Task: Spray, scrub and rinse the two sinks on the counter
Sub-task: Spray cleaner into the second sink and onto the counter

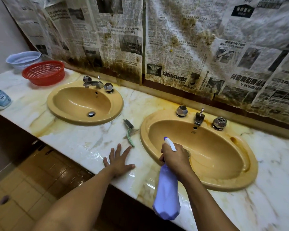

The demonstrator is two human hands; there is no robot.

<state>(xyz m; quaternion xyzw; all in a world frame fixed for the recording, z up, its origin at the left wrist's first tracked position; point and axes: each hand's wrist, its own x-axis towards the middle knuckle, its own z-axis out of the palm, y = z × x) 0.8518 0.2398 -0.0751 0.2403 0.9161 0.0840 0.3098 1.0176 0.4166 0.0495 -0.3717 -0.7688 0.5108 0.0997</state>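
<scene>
Right grip [173, 157] clamped on purple spray bottle [167, 194], nozzle over right sink [223, 185] at its near-left rim. Left grip [119, 161] flat on wet tabletop [73, 140] just left of that sink, fingers spread, holding nothing. Green brush [128, 130] beside its left rim; left sink [70, 104] farther left.

left hand [119, 161] flat, right hand [174, 157] gripping

Right hand [173, 157] covers the trigger of the spray bottle [167, 194] and blocks the near-left bowl of the right sink [223, 185]. Far left, white bottle [0, 99] sliced by the edge, label too small to read.
</scene>
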